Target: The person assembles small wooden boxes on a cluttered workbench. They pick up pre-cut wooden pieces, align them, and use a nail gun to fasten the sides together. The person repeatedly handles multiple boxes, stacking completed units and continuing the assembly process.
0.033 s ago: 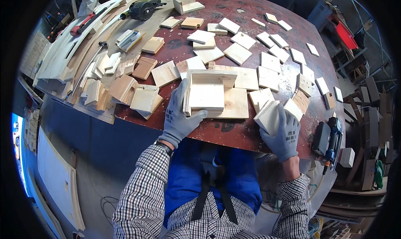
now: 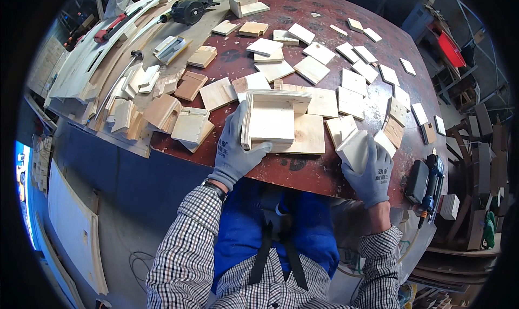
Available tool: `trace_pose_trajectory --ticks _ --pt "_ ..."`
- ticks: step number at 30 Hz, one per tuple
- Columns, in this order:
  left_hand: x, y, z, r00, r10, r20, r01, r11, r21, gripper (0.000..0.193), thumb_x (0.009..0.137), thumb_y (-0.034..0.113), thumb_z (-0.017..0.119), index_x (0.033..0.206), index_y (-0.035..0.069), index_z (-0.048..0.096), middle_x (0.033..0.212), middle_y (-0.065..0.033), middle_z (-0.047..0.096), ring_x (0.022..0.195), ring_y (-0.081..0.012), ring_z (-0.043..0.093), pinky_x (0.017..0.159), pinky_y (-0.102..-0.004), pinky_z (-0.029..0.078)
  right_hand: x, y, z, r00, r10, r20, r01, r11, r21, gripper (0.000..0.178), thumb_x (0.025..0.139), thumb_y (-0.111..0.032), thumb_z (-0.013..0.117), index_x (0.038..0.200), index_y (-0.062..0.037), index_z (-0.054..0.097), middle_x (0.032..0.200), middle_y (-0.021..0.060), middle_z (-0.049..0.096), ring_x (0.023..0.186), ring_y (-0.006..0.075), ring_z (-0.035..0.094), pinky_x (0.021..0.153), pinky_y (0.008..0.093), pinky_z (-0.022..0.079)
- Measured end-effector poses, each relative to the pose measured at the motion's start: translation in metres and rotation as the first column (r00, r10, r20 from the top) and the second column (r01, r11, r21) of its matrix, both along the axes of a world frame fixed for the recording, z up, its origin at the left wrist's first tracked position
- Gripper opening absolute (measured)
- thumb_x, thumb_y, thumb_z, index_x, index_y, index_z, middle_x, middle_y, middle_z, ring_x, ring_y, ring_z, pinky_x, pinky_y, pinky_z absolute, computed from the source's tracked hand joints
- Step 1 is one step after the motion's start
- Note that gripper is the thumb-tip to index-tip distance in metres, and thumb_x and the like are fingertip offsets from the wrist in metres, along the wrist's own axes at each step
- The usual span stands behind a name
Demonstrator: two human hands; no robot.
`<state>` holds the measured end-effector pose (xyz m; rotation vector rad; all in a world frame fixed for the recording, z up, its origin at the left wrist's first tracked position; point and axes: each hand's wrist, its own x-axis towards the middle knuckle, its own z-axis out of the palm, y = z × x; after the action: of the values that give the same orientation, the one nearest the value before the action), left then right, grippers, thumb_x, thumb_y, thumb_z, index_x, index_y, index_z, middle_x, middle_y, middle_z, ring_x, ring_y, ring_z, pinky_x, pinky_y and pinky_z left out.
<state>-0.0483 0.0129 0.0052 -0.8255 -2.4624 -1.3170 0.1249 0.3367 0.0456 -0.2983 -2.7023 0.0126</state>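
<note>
My left hand (image 2: 233, 156), in a grey work glove, grips the left side of a partly built wooden box (image 2: 272, 120), thumb along its near edge. The box has a pale base with a wall at the left and another at the back. It overlaps a flat wooden square (image 2: 309, 133) on the red tabletop. At the table's near edge my gloved right hand (image 2: 374, 171) is closed round a small wooden board (image 2: 355, 152), which is tilted up. Other boards lie right beside that hand, among them a pale one (image 2: 385, 143).
Several loose wooden squares (image 2: 312, 70) cover the red table (image 2: 227, 60). A nail gun (image 2: 431, 185) lies at the right edge. A circular saw (image 2: 187, 11), a hammer (image 2: 137, 55) and long planks stand at the left. Another joined corner piece (image 2: 248, 5) sits at the back.
The whole view has shifted slightly. Both hands keep their hold, and the box and the small board stay in the same place on the table.
</note>
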Motion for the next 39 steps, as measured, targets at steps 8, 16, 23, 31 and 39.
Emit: trace_pose_trajectory --ticks 8,16,23,31,39 --pt "0.001 0.002 0.003 0.999 -0.024 0.032 0.023 0.999 0.025 0.115 0.077 0.030 0.090 0.166 0.003 0.023 0.158 -0.0244 0.042 0.148 -0.0392 0.045 0.123 -0.0469 0.039 -0.016 0.045 -0.028 0.981 -0.143 -0.131 0.151 0.987 0.061 0.081 0.093 -0.033 0.075 0.158 -0.0009 0.039 0.150 0.0270 0.051 0.136 0.0457 0.050 0.114 0.0536 0.040" --pt "0.011 -0.017 0.005 0.992 -0.049 -0.118 0.038 0.995 -0.095 0.103 0.080 0.015 0.077 0.166 -0.001 0.022 0.161 -0.0267 0.040 0.148 -0.0436 0.043 0.124 -0.0501 0.037 -0.015 0.039 -0.029 0.982 -0.117 -0.147 0.124 0.992 0.036 0.081 0.097 -0.029 0.073 0.161 -0.0004 0.034 0.156 0.0275 0.045 0.143 0.0460 0.045 0.120 0.0526 0.037" --pt "-0.041 -0.081 0.036 0.884 0.046 -0.466 -0.257 0.880 -0.399 0.076 0.086 0.010 0.069 0.158 0.002 0.044 0.156 -0.0204 0.048 0.149 -0.0400 0.042 0.123 -0.0492 0.036 -0.017 0.035 -0.028 0.973 -0.150 -0.173 0.157 0.987 0.027 0.081 0.094 -0.032 0.075 0.158 0.0025 0.038 0.150 0.0292 0.048 0.138 0.0479 0.047 0.117 0.0547 0.038" --pt "-0.161 -0.042 0.066 0.983 0.125 0.137 0.049 0.537 -0.842 0.102 0.074 0.052 0.081 0.157 0.007 0.043 0.149 -0.0211 0.057 0.140 -0.0370 0.053 0.118 -0.0460 0.042 -0.020 0.032 -0.026 0.970 -0.171 -0.171 0.169 0.985 -0.027 0.085 0.089 -0.035 0.078 0.157 0.0004 0.040 0.149 0.0287 0.048 0.138 0.0478 0.047 0.116 0.0551 0.038" --pt "-0.163 -0.067 0.072 0.947 0.184 0.262 -0.170 0.983 -0.076 0.091 0.078 0.041 0.089 0.149 0.001 0.050 0.129 -0.0186 0.067 0.116 -0.0257 0.068 0.098 -0.0378 0.058 -0.020 0.030 -0.026 0.967 -0.200 -0.158 0.195 0.980 -0.045 0.087 0.087 -0.035 0.078 0.156 0.0000 0.040 0.151 0.0281 0.045 0.140 0.0466 0.046 0.114 0.0561 0.037"
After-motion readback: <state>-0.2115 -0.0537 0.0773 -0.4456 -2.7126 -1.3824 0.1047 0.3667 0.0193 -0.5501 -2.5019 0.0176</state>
